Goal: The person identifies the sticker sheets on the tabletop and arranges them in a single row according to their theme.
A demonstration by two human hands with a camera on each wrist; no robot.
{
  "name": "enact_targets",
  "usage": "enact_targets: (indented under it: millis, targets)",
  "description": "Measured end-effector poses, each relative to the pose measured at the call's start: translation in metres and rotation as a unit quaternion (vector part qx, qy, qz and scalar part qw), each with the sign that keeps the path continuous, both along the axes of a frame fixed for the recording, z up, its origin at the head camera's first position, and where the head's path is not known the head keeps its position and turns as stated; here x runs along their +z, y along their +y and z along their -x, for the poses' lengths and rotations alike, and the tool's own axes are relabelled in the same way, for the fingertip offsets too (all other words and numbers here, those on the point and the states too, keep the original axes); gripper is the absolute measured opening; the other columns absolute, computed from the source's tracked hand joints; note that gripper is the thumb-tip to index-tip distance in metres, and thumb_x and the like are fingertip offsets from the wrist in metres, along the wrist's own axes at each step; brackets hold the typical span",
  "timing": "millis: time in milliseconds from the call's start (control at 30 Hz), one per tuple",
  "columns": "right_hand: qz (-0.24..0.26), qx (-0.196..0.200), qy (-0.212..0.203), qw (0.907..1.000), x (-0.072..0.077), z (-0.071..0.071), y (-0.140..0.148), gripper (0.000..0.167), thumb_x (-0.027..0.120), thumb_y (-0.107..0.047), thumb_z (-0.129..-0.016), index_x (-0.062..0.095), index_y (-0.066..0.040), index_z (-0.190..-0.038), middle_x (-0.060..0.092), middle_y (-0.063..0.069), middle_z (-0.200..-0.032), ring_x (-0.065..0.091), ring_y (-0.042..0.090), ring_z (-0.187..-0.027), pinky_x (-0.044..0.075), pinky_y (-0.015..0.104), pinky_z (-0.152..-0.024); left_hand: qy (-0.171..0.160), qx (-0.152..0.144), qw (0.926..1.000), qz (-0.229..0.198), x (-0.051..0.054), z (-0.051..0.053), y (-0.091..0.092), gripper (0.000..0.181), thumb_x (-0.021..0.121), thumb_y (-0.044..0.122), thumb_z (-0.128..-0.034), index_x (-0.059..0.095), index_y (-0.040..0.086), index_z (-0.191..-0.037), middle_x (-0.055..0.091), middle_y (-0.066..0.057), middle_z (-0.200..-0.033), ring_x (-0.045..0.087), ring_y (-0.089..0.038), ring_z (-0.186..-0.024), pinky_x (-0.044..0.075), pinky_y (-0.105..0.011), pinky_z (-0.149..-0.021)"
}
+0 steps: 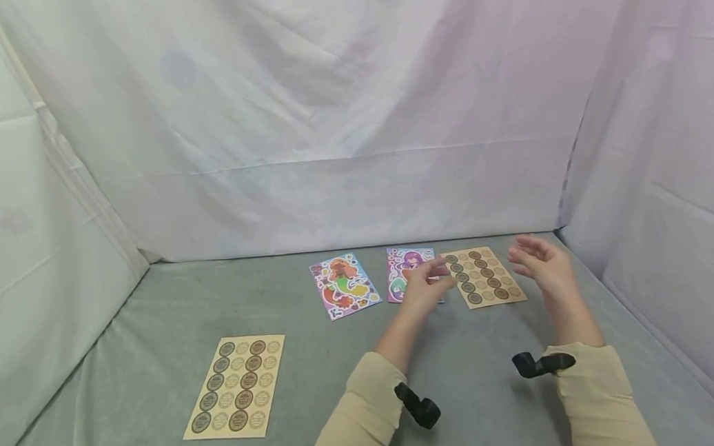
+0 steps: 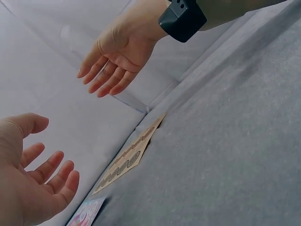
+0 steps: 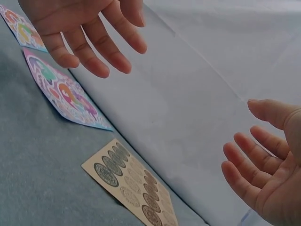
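Left hand: yours (image 1: 426, 289), right of centre in the head view, overlaps the right part of the purple sticker sheet (image 1: 401, 274); its fingers are loosely bent and hold nothing.
Right hand: yours (image 1: 543, 269), at the right of the head view, is raised just beyond the right edge of the far tan sheet, fingers relaxed, nothing gripped.
Far tan sheet: this one (image 1: 484, 278) lies on the grey cloth (image 1: 152, 320) right of centre, between your hands in the head view (neither appears to touch it), with rows of dark and pale round stickers.
Other sheets: the mermaid sticker sheet (image 1: 345, 287) lies left of the purple one, near the middle; the near tan sheet (image 1: 234, 388) lies apart at lower left.
Edges: in the right wrist view, the lower edge of the far tan sheet looks slightly raised; treat that as a likely place to get a fingertip under.
Handling: the sheets look thin, so you would do best to touch opposite edges lightly and keep your palms off the stickers.
Clearance: keep your left fingers high over the purple sheet, since a dragging fingertip could skew it.
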State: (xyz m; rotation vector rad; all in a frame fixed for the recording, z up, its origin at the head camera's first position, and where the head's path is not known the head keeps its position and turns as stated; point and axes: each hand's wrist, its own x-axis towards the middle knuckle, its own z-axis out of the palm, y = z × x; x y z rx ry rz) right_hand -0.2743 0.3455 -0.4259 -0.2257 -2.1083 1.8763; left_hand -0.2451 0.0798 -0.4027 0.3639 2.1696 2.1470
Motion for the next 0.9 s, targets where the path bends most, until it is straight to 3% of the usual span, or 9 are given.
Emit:
enact_targets:
  millis: [133,233,367,500,633,733,800,900]
  targets:
    - [-0.018,-0.025,0.001,0.9995,-0.025,0.016,0.016,0.064,0.077,-0.041,-0.079,0.055,-0.015,-0.133,0.061,0.006,-0.121,0.062,0.014,-0.099,0.053,0.019,-0.073,-0.011,-0.004,0.9999,-0.009,-0.002,0.000,0.005,0.043,0.072,0.007,-0.0808,0.062,0.008,-0.123,0.065,-0.010,-0.109,0.060,-0.010,-0.081,0.053,-0.027,-0.065]
    - [-0.021,-0.030,-0.006,0.9993,-0.029,0.015,0.018,0.067,0.077,-0.042,-0.078,0.053,-0.015,-0.135,0.060,0.006,-0.122,0.062,0.012,-0.098,0.052,0.018,-0.073,-0.020,0.001,0.9998,-0.007,-0.005,-0.001,0.010,0.042,0.072,0.006,-0.0804,0.064,0.010,-0.121,0.065,-0.009,-0.107,0.060,-0.009,-0.078,0.052,-0.025,-0.064]
    - [-0.008,-0.017,-0.017,0.9997,-0.022,0.008,0.015,0.071,0.078,-0.041,-0.078,0.050,-0.012,-0.137,0.059,0.004,-0.120,0.062,0.010,-0.097,0.053,0.018,-0.073,-0.025,0.006,0.9997,0.001,-0.008,-0.001,0.015,0.042,0.073,0.007,-0.0799,0.064,0.010,-0.121,0.066,-0.010,-0.108,0.059,-0.009,-0.077,0.051,-0.024,-0.063]
    - [0.011,-0.001,-0.025,0.9996,-0.004,-0.008,0.006,0.068,0.079,-0.036,-0.078,0.052,-0.008,-0.134,0.064,-0.003,-0.108,0.063,0.006,-0.090,0.053,0.021,-0.073,-0.035,0.010,0.9993,0.009,-0.015,-0.002,0.021,0.043,0.073,0.008,-0.0794,0.064,0.009,-0.121,0.067,-0.008,-0.106,0.061,-0.011,-0.081,0.051,-0.026,-0.064]
    - [0.018,0.013,-0.030,0.9993,0.019,-0.030,-0.009,0.047,0.076,-0.026,-0.083,0.058,-0.011,-0.124,0.065,-0.012,-0.095,0.064,0.002,-0.083,0.053,0.021,-0.072,-0.043,0.013,0.9988,0.020,-0.021,-0.003,0.025,0.045,0.074,0.008,-0.0784,0.064,0.008,-0.122,0.066,-0.003,-0.102,0.061,-0.013,-0.083,0.050,-0.029,-0.062]
    - [0.032,0.021,-0.026,0.9989,0.026,-0.041,-0.016,0.034,0.073,-0.020,-0.086,0.059,-0.013,-0.117,0.064,-0.016,-0.089,0.063,0.000,-0.080,0.053,0.020,-0.071,-0.045,0.015,0.9984,0.032,-0.025,-0.004,0.028,0.046,0.074,0.010,-0.0780,0.063,0.008,-0.123,0.066,-0.001,-0.101,0.061,-0.012,-0.082,0.050,-0.029,-0.062]
    - [0.035,0.022,-0.033,0.9986,0.028,-0.045,-0.017,0.033,0.071,-0.019,-0.088,0.057,-0.013,-0.117,0.063,-0.019,-0.088,0.063,-0.002,-0.079,0.053,0.019,-0.071,-0.045,0.017,0.9982,0.035,-0.027,-0.005,0.029,0.047,0.075,0.010,-0.0779,0.063,0.008,-0.123,0.066,-0.001,-0.100,0.060,-0.012,-0.083,0.051,-0.029,-0.063]
    - [0.025,0.013,-0.054,0.9981,0.026,-0.046,-0.015,0.049,0.071,-0.021,-0.088,0.052,-0.004,-0.130,0.062,-0.020,-0.087,0.062,-0.002,-0.079,0.052,0.019,-0.071,-0.045,0.022,0.9981,0.035,-0.029,-0.006,0.031,0.046,0.075,0.010,-0.0773,0.064,0.008,-0.122,0.066,-0.001,-0.100,0.061,-0.012,-0.085,0.052,-0.029,-0.066]
